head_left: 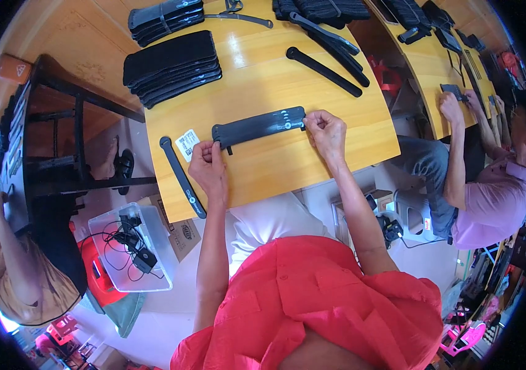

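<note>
Both arms reach forward, left hand (209,165) and right hand (326,132) fingers pinching the black strap's (258,125) ends.

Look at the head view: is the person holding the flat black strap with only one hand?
No: the left hand pinches one end of the black strap and the right hand the other.

A dark grey strap (258,126) with small pale markings is seen on the honey-yellow wood-grain counter (337,132). A white tag (187,143) printed in black lies near the counter's left edge, beside a black strip (181,177). Black pads (172,66) are stacked toward the far left corner.
</note>
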The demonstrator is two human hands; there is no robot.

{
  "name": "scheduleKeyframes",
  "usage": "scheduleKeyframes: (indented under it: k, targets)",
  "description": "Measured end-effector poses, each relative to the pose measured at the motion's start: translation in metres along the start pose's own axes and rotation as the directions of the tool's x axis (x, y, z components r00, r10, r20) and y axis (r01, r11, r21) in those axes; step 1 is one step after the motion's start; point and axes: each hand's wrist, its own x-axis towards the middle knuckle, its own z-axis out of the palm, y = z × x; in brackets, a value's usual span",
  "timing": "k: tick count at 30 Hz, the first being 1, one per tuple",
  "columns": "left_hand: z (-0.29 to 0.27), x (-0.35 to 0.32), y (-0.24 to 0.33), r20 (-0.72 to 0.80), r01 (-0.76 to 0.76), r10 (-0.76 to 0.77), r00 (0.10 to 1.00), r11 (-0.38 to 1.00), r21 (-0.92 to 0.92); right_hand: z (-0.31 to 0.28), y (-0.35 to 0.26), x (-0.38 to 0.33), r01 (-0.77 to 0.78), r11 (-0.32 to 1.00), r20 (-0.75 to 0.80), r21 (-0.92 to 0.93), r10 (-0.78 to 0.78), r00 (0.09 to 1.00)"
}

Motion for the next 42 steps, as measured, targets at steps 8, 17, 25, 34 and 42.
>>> scheduleKeyframes:
  k: [8, 17, 25, 34, 42]
  targets:
    - [0.002, 0.0, -0.001, -0.025, 0.012, -0.012, 1.0, 1.0, 0.014, 0.002, 0.004, 0.0, -0.014, 0.999, -0.006, 0.034, 0.014, 1.0]
    - [0.0, 0.002, -0.007, -0.015, -0.038, 0.038, 0.999, 0.999, 0.004, 0.0, -0.004, -0.002, 0.049, 0.997, -0.011, -0.066, -0.05, 0.999]
    - [0.002, 0.001, 0.001, -0.029, -0.056, 0.058, 0.998, 0.996, 0.066, 0.001, -0.003, -0.001, 0.112, 0.985, -0.031, -0.133, -0.117, 0.993]
    - [0.0, 0.014, 0.012, 0.002, 0.05, -0.053, 0.999, 0.963, 0.266, 0.0, -0.002, 0.004, 0.086, 0.977, -0.007, -0.196, -0.089, 0.996]
    - [-0.004, 0.023, -0.003, 0.008, 0.032, -0.036, 0.999, 0.947, 0.321, 0.002, 0.0, 0.007, 0.098, 0.982, 0.004, -0.161, -0.099, 0.995]
